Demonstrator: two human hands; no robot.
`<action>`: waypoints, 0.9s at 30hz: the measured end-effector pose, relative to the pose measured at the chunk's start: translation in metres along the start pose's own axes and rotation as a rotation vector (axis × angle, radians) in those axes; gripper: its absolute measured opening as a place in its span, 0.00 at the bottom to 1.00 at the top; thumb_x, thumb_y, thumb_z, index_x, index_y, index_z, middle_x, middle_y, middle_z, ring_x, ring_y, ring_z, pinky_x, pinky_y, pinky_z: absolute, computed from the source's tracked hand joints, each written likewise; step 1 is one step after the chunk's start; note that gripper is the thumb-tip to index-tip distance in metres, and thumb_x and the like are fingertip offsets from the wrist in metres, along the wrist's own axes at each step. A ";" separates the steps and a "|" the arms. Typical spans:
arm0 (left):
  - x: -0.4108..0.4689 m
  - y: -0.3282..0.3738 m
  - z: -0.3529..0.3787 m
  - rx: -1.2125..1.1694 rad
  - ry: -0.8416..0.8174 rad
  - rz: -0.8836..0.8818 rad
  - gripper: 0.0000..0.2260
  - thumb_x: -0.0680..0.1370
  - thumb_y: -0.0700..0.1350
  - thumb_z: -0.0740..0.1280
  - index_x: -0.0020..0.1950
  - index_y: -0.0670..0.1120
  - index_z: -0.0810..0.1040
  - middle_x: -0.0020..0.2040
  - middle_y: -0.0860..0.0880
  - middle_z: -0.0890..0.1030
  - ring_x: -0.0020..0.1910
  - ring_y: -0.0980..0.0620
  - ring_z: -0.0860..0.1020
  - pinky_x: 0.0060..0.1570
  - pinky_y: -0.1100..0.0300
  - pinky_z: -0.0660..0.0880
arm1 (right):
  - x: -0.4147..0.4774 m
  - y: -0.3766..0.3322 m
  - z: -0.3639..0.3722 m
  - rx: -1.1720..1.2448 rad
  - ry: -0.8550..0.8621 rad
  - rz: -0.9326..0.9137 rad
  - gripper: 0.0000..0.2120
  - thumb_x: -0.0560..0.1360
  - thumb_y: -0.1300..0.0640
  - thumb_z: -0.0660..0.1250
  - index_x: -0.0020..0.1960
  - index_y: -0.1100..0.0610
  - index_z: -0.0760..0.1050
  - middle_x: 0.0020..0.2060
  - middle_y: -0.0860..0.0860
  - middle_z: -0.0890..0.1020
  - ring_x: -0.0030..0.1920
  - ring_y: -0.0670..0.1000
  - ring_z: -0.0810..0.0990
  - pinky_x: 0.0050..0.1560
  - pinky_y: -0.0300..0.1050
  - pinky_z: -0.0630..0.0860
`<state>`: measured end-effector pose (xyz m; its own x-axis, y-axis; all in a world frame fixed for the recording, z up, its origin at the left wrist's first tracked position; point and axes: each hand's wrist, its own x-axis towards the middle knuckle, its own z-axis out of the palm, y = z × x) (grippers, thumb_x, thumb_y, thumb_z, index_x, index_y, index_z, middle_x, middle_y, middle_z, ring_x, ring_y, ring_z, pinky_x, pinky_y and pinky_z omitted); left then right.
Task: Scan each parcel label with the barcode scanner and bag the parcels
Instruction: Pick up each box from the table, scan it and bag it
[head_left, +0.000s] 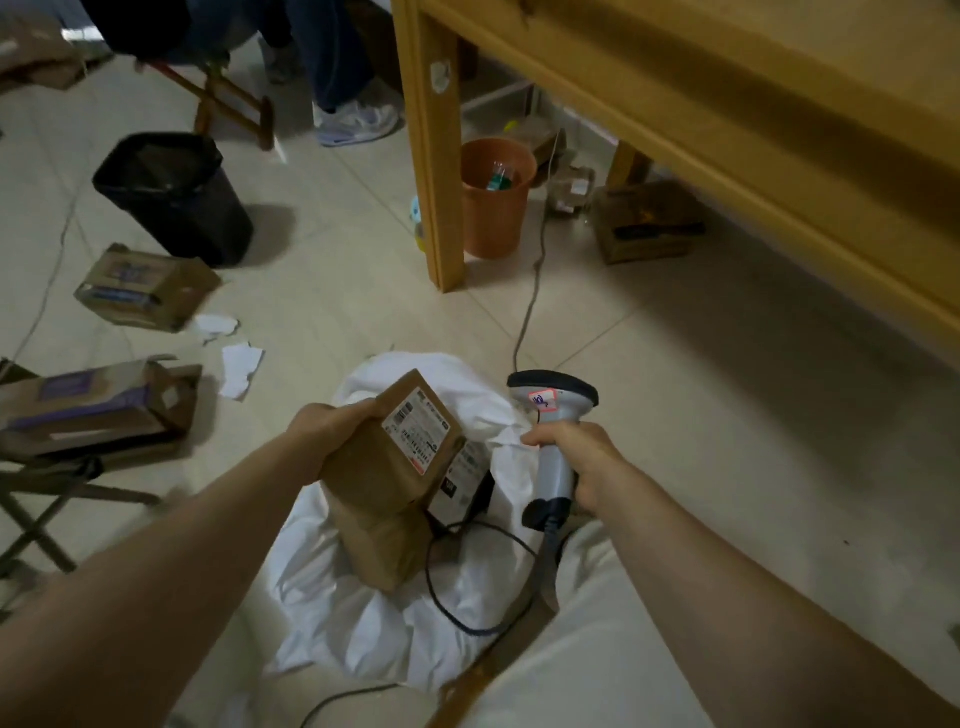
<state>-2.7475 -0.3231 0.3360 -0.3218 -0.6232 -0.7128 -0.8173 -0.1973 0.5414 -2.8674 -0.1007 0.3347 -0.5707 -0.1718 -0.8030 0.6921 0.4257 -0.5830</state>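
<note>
I worked on beige floor tiles (727, 415). My left hand (327, 431) gripped a cardboard parcel (384, 467) over a crumpled white bag (363, 623); my right hand (582, 457) clasped the grey barcode scanner (555, 402).

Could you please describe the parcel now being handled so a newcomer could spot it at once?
Find the white bag spread on the floor in the foreground. Over it the left grip holds a brown parcel. Unlike the cardboard boxes lying on the floor at left, it is lifted, its white label facing up.
</note>
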 end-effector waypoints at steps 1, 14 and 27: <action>0.004 0.001 0.004 0.005 -0.016 -0.006 0.35 0.66 0.62 0.75 0.63 0.39 0.74 0.58 0.39 0.78 0.56 0.39 0.78 0.58 0.45 0.76 | 0.011 0.000 0.004 -0.029 -0.014 0.029 0.28 0.66 0.61 0.74 0.63 0.65 0.71 0.55 0.63 0.78 0.55 0.63 0.78 0.59 0.57 0.76; 0.040 0.002 0.019 -0.026 -0.039 -0.087 0.29 0.71 0.57 0.73 0.63 0.41 0.73 0.52 0.44 0.76 0.44 0.48 0.75 0.38 0.56 0.72 | 0.096 0.013 0.027 -0.238 -0.043 0.061 0.17 0.67 0.62 0.74 0.53 0.62 0.74 0.46 0.59 0.79 0.40 0.56 0.77 0.45 0.48 0.76; 0.039 0.003 0.027 0.155 -0.087 -0.070 0.29 0.68 0.57 0.76 0.62 0.42 0.76 0.58 0.44 0.78 0.52 0.46 0.77 0.46 0.55 0.74 | 0.088 -0.037 0.037 -0.119 -0.032 -0.168 0.10 0.67 0.62 0.74 0.46 0.59 0.77 0.45 0.57 0.82 0.43 0.56 0.80 0.47 0.47 0.78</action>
<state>-2.7761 -0.3277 0.2976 -0.2965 -0.5429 -0.7857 -0.9008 -0.1145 0.4190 -2.9267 -0.1645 0.2812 -0.6582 -0.2769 -0.7001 0.5301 0.4898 -0.6921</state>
